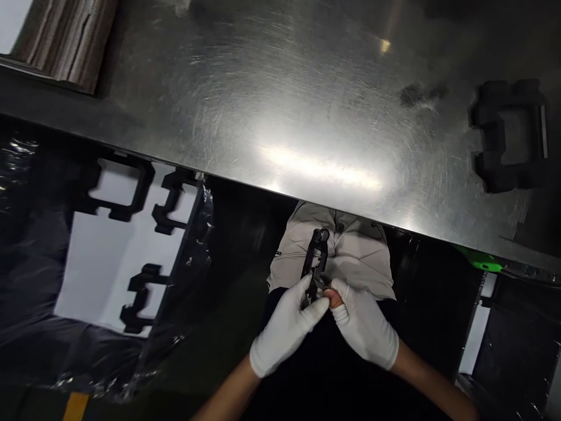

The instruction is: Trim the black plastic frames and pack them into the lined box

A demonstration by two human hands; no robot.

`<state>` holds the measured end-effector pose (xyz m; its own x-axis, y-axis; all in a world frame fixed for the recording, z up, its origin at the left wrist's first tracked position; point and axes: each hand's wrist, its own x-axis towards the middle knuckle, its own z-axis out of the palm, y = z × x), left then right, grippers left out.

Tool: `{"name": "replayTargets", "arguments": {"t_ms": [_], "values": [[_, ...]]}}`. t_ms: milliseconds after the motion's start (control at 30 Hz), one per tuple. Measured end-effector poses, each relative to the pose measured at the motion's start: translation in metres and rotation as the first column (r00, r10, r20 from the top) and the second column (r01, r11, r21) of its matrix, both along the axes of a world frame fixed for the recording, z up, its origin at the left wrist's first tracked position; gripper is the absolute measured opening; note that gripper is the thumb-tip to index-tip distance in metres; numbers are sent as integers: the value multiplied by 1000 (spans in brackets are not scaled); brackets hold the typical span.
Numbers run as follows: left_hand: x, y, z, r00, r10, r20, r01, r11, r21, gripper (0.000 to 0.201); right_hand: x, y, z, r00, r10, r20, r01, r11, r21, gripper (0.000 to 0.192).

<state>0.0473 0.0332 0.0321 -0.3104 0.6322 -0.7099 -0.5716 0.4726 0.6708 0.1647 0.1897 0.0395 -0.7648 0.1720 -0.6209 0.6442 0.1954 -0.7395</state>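
**A:** Status on your hands?

**B:** Both gloved in white, both below the near edge of the steel table (280, 117), over your lap. Your left hand (287, 327) is clamped around the lower end of a small black part (316, 263). Your right hand (366, 327) pinches the same end from the other side, one bare fingertip poking out of the glove right against it.

**A:** Part orientation?

**B:** Roughly upright, top end pointing toward the table edge, just short of it. It looks like a narrow frame piece; can't make out finer detail, it's dark against the grey garment behind.

**A:** Anything on the table?

**B:** One black bracket (508, 134) lying flat at the table's right end, well apart from your hands. A stack of brown cardboard (65, 41) at the table's far left corner.

**A:** Below the table?

**B:** Left of your hands, under the table edge, a white sheet (100, 257) with several more black frame pieces (123, 187) on it, plastic wrap (193, 234) around its side. Something green (480, 261) tucked under the table's right edge; can't tell what it is.
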Motion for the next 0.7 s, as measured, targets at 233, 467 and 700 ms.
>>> {"name": "replayTargets", "arguments": {"t_ms": [233, 467, 700], "values": [[-11, -15, 3, 967, 164, 196, -162, 986, -26, 68, 25, 23, -4, 995, -99, 33, 102, 988, -115, 72], [-12, -18, -17, 913, 296, 282, -307, 952, -7, 54, 41, 27, -16, 978, -207, 37, 210, 973, -97, 71], [-27, -45, 5, 949, 230, 216, -288, 911, 294, 73, 39, 35, -12, 963, -266, 44, 267, 964, -16, 70]]}}
